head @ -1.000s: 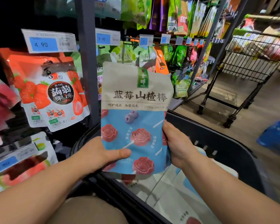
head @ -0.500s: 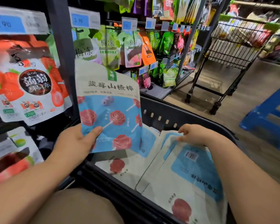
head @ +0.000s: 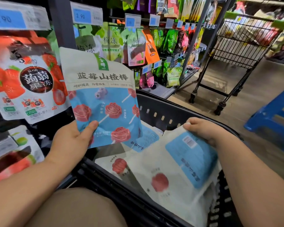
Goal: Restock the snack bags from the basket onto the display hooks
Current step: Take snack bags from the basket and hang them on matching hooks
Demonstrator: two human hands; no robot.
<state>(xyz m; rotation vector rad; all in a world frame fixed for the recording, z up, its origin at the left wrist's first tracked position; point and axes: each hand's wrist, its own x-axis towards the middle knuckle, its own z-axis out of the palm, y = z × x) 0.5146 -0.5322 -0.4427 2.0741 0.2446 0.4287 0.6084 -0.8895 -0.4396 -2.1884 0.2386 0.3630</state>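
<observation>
My left hand [head: 70, 141] holds a cream and blue snack bag [head: 102, 95] upright by its lower left corner, thumb on the front. It hangs over the left rim of the black basket [head: 162, 110]. My right hand [head: 203, 130] grips the top edge of a second bag [head: 184, 161] that lies back side up in the basket, one end lifted. Another bag of the same kind [head: 120, 163] lies beneath it. Display hooks with price tags [head: 87, 15] run along the rack at the upper left.
Strawberry jelly bags [head: 26, 82] hang on the left rack, green and orange bags [head: 136, 45] further back. A wire cart [head: 239, 43] full of goods stands on the floor at the right, a blue stool [head: 274, 115] beside it. My knee [head: 75, 208] is below the basket.
My right hand let go of the upright bag, dropped into the basket and took hold of a second bag's edge. My left hand kept the first bag and shifted it left.
</observation>
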